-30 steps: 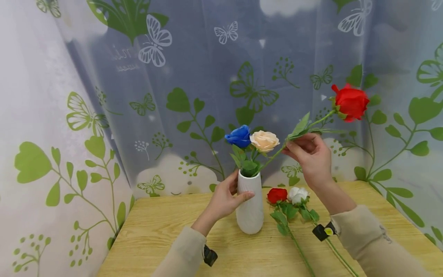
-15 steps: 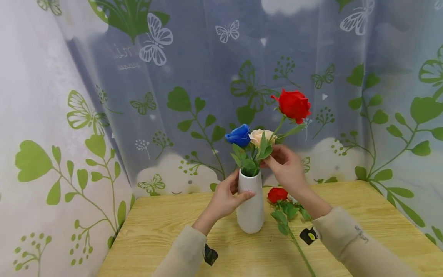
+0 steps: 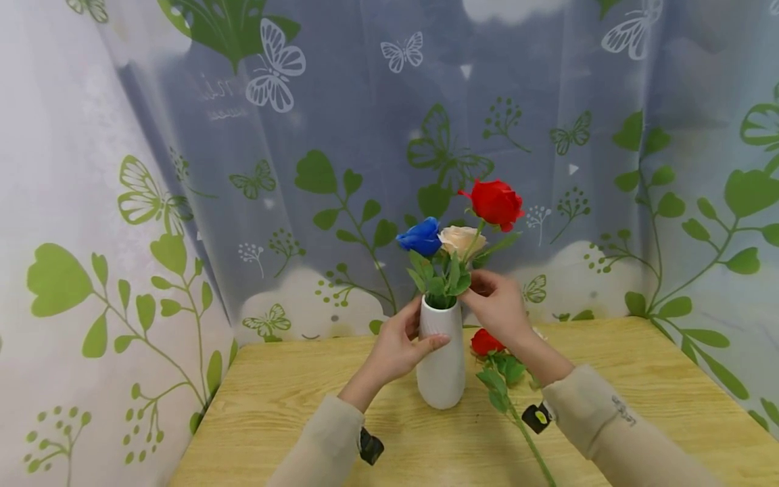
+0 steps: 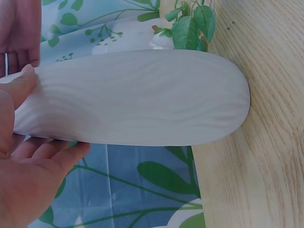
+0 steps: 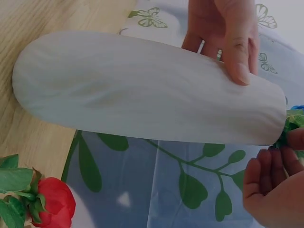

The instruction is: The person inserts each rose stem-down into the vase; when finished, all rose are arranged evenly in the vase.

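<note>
A white vase (image 3: 441,365) stands upright on the table, and my left hand (image 3: 395,345) grips its upper part, thumb across the front. A blue rose (image 3: 419,237) and a cream rose (image 3: 461,241) rise from its mouth. My right hand (image 3: 500,308) is at the right of the rim, pinching the stem of a tall red rose (image 3: 496,204) whose lower end is hidden in the vase. In the right wrist view, the fingers of the right hand (image 5: 275,190) close around green at the vase mouth.
A second red rose (image 3: 487,342) lies on the wooden table (image 3: 292,406) to the right of the vase, its stem toward the front edge. A white rose (image 3: 539,333) beside it is mostly hidden behind the right forearm. A patterned curtain (image 3: 341,101) hangs behind the table.
My right hand has brought the tall red rose left and down, so its stem is now steeper and deeper in the vase. The left hand has kept its grip on the vase.
</note>
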Demonstrator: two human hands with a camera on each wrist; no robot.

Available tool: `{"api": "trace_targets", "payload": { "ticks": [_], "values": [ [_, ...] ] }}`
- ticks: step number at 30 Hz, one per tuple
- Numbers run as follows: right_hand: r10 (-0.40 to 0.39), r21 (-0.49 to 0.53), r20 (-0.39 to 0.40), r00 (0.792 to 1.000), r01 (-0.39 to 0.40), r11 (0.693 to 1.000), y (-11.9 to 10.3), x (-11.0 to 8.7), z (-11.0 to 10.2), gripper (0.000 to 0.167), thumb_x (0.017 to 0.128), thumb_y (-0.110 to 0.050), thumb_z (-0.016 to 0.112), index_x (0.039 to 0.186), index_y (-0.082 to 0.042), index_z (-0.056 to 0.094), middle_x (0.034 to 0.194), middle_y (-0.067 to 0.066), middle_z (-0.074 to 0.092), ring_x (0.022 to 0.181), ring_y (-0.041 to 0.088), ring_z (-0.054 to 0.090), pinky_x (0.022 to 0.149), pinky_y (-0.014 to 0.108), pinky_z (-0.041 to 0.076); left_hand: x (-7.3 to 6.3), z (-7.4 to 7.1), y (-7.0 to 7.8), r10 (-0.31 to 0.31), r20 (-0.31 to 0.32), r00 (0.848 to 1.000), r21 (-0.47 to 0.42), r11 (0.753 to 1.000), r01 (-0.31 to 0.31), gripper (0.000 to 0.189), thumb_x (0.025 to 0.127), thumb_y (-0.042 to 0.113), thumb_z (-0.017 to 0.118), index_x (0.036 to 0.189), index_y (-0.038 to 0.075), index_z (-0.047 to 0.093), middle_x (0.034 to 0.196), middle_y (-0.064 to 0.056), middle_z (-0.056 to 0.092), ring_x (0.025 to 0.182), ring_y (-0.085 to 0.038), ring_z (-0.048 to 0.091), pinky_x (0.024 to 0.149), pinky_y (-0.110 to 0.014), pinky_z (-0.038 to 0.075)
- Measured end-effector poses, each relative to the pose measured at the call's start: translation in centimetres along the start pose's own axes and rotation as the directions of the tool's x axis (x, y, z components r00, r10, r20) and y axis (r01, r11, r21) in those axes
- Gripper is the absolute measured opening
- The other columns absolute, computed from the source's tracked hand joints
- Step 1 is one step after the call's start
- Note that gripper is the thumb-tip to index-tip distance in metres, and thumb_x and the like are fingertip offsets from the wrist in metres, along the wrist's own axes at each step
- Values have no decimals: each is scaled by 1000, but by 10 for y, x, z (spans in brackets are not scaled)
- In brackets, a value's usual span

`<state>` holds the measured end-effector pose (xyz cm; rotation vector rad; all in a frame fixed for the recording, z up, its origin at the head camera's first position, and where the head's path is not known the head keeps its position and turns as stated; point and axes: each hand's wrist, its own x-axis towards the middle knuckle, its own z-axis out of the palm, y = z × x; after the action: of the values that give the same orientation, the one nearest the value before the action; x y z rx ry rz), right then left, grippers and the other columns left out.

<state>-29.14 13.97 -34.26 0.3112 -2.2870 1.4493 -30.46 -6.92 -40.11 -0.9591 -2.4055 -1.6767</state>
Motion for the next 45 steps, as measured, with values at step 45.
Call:
{"api": "trace_targets", "payload": {
  "ticks": [45],
  "values": [
    [13, 68, -27, 1000, -11, 998, -8, 4, -4, 24, 98, -22, 76, 114, -4, 81, 108, 13, 77, 81, 3, 65, 75, 19, 55, -1, 1, 1, -9, -6, 1000, -18, 1000, 9, 84, 97, 22, 79, 167, 18, 33, 158, -5, 55, 137, -23, 63, 110, -40, 55]
  ]
}}
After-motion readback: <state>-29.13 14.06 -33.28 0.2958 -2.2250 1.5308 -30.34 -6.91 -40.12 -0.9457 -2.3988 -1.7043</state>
